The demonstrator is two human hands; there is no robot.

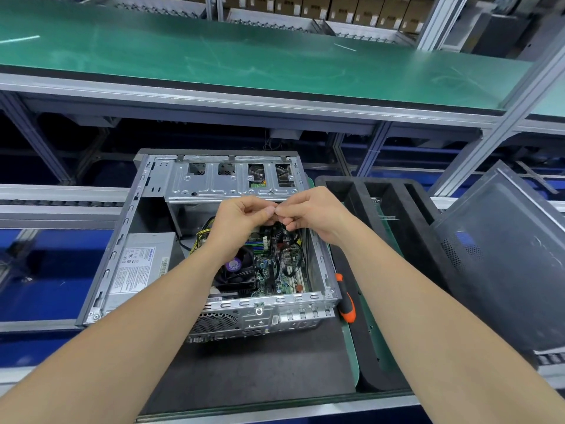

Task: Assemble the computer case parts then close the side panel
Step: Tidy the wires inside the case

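Note:
An open computer case (122, 237) lies on its side on a dark mat, showing the power supply (139, 264), the motherboard with its fan (237, 269) and a silver drive cage (214, 182) at the far end. My left hand (241, 218) and my right hand (308, 214) meet over the case just below the drive cage, fingertips pinched together on something small that I cannot make out. Black cables (282, 249) hang beneath the hands. The dark side panel (504, 264) leans at the right, off the case.
A screwdriver with an orange and black handle (345, 301) lies just right of the case. A black foam tray (385, 215) with compartments sits further right. A green shelf (244, 53) runs above the bench, and the bench's metal edge (275, 408) is at the front.

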